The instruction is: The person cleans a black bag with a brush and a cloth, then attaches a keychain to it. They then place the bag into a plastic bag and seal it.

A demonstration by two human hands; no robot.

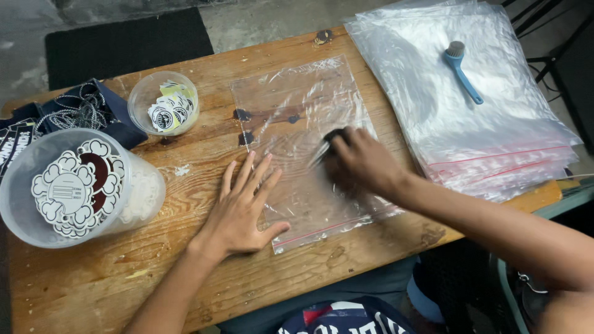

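— How does the left hand (240, 207) lie?

— Flat, palm down, fingers (246, 170) spread wide, holding nothing, pinning the left edge of the clear flat plastic zip bag (297, 117) to the worn wooden desk (93, 278).

— And the right hand (359, 162)?

— Its forearm comes in from the right; the hand rests on the bag's middle, fingers curled around a small dark object (334, 135), blurred.

— What lies nearby?

— A stack of clear bags (495, 124) with a blue brush (461, 65), and two clear tubs of stickers (68, 192).
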